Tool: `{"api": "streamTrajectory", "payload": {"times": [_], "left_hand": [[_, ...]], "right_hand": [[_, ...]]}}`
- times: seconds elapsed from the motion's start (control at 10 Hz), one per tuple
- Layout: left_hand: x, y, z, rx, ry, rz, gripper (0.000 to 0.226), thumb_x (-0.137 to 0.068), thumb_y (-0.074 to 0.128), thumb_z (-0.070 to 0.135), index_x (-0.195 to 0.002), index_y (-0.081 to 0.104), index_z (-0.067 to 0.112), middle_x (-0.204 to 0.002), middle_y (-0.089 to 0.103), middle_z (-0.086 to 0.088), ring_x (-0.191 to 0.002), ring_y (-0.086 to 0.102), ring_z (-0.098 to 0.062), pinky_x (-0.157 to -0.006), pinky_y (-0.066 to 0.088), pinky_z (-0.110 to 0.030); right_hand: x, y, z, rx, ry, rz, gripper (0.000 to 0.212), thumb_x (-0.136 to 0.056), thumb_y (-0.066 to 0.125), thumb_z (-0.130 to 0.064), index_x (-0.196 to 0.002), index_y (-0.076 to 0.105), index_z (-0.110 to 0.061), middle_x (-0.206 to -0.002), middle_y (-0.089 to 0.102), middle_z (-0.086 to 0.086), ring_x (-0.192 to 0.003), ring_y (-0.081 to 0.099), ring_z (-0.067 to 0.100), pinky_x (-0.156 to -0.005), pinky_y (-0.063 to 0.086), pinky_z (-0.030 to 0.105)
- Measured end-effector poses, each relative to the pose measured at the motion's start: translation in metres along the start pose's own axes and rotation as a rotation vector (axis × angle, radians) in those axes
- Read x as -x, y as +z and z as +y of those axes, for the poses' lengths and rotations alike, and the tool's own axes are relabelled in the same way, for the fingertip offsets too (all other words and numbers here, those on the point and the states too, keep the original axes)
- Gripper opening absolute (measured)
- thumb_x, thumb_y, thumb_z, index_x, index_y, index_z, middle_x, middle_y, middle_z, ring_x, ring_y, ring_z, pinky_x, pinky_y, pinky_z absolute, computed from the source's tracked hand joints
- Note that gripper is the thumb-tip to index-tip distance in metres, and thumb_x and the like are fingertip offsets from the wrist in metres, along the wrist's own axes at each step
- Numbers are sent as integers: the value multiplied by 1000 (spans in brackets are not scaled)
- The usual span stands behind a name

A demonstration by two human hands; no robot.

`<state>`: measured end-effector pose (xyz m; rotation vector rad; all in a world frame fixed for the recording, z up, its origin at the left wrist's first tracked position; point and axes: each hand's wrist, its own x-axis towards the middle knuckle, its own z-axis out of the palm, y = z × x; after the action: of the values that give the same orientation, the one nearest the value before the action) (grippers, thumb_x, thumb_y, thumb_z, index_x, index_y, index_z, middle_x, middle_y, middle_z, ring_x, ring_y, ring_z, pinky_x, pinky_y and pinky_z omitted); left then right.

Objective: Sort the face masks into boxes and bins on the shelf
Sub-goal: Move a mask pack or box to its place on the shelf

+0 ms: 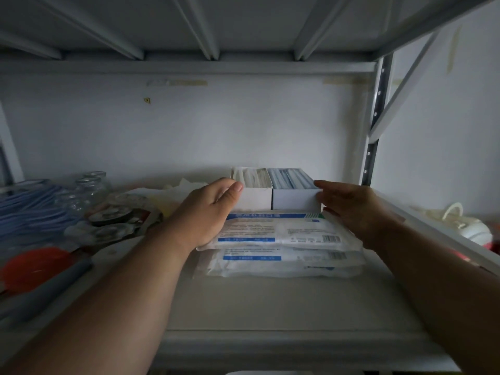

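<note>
My left hand point(208, 209) curls round the white-mask box point(253, 189); my right hand point(349, 209), fingers straight, presses the blue-mask box point(295, 189), both on the shelf point(270, 307) behind stacked mask packets point(284, 239).

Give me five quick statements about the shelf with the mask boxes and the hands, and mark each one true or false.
1. Two open boxes stand side by side at the back of the shelf. True.
2. The right box holds blue masks. True.
3. The left hand is at the right box. False: it is at the left box, thumb at its front corner.
4. The sealed mask packs lie behind the boxes. False: they lie stacked in front of them.
5. The right hand is lifting a glass jar. False: its fingertips are at the right box; the glass jars stand off to the left.
</note>
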<state>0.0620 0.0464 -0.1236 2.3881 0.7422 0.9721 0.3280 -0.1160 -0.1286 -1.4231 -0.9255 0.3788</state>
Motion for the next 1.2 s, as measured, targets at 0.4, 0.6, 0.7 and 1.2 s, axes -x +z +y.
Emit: {"api": "streamTrajectory", "payload": {"times": [0.4,0.6,0.7,1.2], "left_hand": [[13,-3,5,82,-30,138,40,-108,43,60,-135,64,40,-120,71,8,-111,66,-16,-92,45,-31],[50,-14,26,60,50,113,49,-110,40,57,-144,63,30,-134,66,15,-122,58,-6,-99,39,-24],[65,-7,27,61,27,32,53,-109,40,59,-147,61,28,-138,62,13,-126,53,-4,-103,36,-21],[88,8,54,173,-243,-2,53,-108,35,67,-114,69,27,-107,60,-1,-120,50,-21,-100,36,-29]], "right_hand": [[17,-3,-12,5,17,75,35,-107,67,-33,-142,69,-35,-131,70,-10,-126,65,23,-116,51,46],[52,-14,-16,-285,164,136,59,-101,69,1,-157,55,-13,-160,52,3,-146,50,23,-123,39,33],[70,-5,-17,-239,209,112,25,-109,64,-28,-132,70,-21,-139,67,5,-123,65,23,-105,52,34],[101,-4,-13,551,-426,-82,33,-83,83,-7,-98,73,20,-100,77,33,-86,81,36,-82,59,33]]}}
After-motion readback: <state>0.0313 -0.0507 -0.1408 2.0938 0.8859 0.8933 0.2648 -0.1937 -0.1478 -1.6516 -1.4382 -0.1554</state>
